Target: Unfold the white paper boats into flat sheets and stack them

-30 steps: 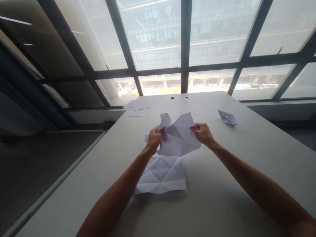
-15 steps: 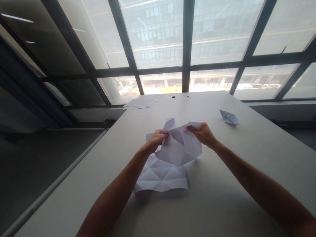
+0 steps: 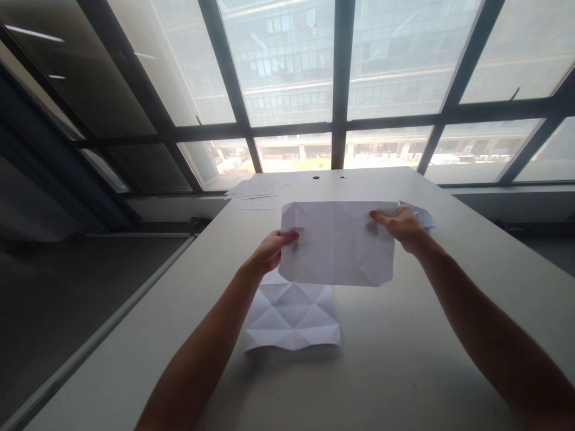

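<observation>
While raised, hands [image 3: 336, 239] (both pinching) spread sheet [image 3: 339, 245]

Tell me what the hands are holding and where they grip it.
Both hold one creased sheet of paper, spread open above the table. The left hand pinches its left edge, the right hand its upper right edge.

Open table [image 3: 404, 335] surface lies right of a creased sheet [image 3: 291, 314]; a folded paper [image 3: 424, 216] and loose papers [image 3: 254, 190] sit farther back.
</observation>
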`<state>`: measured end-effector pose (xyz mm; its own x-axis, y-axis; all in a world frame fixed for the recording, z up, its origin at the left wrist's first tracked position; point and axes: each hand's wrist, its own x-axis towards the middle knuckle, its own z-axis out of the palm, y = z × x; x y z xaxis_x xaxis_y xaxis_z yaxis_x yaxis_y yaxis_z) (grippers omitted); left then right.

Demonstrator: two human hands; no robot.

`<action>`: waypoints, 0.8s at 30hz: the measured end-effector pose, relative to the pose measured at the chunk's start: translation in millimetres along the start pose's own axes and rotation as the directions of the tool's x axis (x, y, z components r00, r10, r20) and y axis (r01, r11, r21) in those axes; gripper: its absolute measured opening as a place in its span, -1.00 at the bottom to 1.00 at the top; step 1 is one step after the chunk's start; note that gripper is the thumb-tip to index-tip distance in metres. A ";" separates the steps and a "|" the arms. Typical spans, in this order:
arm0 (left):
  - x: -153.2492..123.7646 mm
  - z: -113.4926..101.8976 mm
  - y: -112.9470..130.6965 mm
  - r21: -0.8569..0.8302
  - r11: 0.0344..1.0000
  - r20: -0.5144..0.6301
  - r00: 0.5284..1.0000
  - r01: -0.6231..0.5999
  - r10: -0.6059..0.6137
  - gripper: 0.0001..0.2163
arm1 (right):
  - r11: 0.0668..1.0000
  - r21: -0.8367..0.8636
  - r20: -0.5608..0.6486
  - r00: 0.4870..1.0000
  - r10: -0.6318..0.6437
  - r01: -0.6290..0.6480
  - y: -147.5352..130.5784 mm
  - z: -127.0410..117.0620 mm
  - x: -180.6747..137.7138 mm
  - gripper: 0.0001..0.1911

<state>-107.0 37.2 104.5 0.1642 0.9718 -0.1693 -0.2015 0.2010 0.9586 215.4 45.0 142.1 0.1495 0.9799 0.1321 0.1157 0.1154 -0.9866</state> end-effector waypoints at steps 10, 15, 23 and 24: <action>5.1 -9.6 -4.3 -0.049 0.999 0.047 0.999 0.004 -0.002 -0.79 | 0.966 -0.004 0.416 0.878 0.238 -0.259 13.2 -19.4 13.9 -0.57; 12.7 -0.4 -9.0 -0.054 0.992 -0.208 0.973 -0.117 0.104 -0.80 | 0.965 0.012 0.365 0.900 0.240 -0.262 35.7 -14.8 25.2 -0.63; 21.1 -21.6 -15.5 0.647 0.698 -0.239 0.787 -0.307 0.568 -0.65 | 0.991 -0.117 0.190 0.981 -0.041 0.064 60.3 15.4 24.5 -0.60; 19.5 -25.8 -14.1 0.689 0.661 -0.221 0.782 -0.298 0.583 -0.65 | 0.992 -0.103 0.210 0.977 -0.045 0.068 62.2 18.4 23.4 -0.59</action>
<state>-125.8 56.5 81.8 -0.2028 0.9041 0.3760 0.4834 -0.2415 0.8414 208.1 78.0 82.0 -0.0655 0.9860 0.1531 0.2265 0.1641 -0.9601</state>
